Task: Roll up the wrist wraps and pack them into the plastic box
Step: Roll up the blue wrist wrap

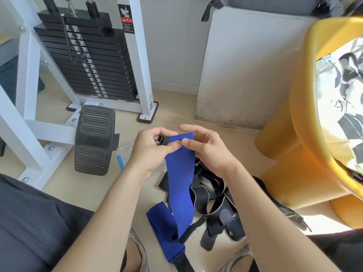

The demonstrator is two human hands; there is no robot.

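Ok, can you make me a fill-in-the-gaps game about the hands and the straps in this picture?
1. The left hand and the right hand both pinch the top end of a ____ wrist wrap.
2. A pile of black wraps lies under it on the ____.
3. The stack of weights in the white frame is coloured ____.

Missing words: blue, floor, black.

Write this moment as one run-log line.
left hand pinches blue wrap top | right hand pinches same end | black wraps on floor
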